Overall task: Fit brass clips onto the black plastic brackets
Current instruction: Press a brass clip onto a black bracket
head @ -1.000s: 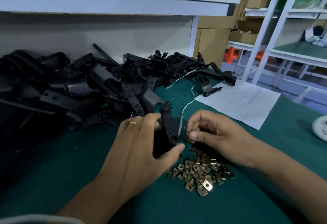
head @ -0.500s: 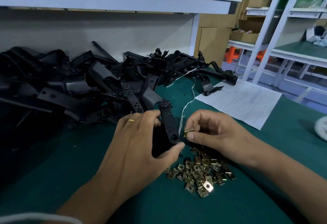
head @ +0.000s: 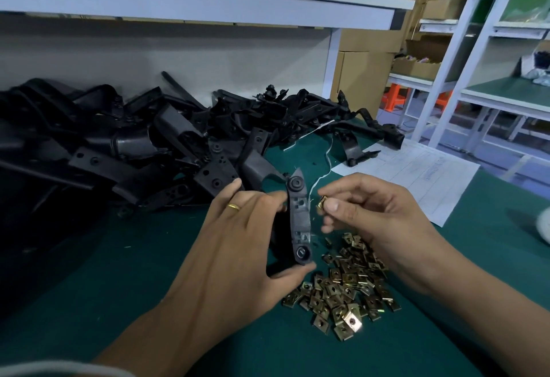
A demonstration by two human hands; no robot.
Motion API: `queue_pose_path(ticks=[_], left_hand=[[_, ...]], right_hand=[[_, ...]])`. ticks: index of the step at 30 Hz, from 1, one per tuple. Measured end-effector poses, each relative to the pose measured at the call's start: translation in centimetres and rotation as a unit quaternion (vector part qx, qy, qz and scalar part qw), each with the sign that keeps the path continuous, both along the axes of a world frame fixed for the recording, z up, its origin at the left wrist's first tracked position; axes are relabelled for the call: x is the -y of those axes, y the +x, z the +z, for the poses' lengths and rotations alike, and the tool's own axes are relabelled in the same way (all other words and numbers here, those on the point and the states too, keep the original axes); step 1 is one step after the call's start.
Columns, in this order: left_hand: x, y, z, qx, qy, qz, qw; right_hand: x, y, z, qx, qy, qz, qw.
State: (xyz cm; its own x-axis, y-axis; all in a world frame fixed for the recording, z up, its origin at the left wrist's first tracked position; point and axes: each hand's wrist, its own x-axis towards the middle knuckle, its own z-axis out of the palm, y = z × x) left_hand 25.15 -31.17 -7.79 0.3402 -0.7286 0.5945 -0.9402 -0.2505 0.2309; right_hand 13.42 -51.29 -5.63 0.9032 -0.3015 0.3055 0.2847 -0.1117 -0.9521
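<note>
We find the left hand (head: 238,245) gripping one black plastic bracket (head: 300,221) upright; the right hand (head: 375,221) pinches a brass clip (head: 321,202) at its three o'clock. We advise squaring the clip before pressing.

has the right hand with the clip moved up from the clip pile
Yes. The right hand has lifted its brass clip farther above the clip pile, level with the bracket middle.
</note>
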Motion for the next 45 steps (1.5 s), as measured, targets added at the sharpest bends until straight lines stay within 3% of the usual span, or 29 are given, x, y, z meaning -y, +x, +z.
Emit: queue_pose_path(ticks=[5,21,28,36,41,45], left_hand=[[0.1,0.1,-0.1,0.019,-0.001,-0.008,1.000],[0.3,0.1,-0.2,0.080,0.030,-0.009,0.996],[0.2,0.4,-0.4,0.040,0.018,-0.046,0.998],[0.3,0.5,-0.7,0.061,0.012,-0.064,0.996],[0.4,0.2,-0.5,0.055,-0.005,-0.007,0.998],[0.5,0.6,-0.2,0.033,-0.022,0.079,0.996]], right_hand=[[-0.4,0.3,-0.2,-0.013,0.071,-0.004,0.997],[-0.7,-0.2,0.0,-0.013,0.012,-0.013,1.000],[0.2,-0.7,0.4,-0.034,0.039,0.062,0.997],[0.0,-0.5,0.0,-0.042,0.033,0.058,0.997],[-0.5,0.0,-0.4,-0.004,-0.133,-0.055,0.990],[0.2,-0.1,-0.3,-0.063,-0.360,-0.103,0.925]])
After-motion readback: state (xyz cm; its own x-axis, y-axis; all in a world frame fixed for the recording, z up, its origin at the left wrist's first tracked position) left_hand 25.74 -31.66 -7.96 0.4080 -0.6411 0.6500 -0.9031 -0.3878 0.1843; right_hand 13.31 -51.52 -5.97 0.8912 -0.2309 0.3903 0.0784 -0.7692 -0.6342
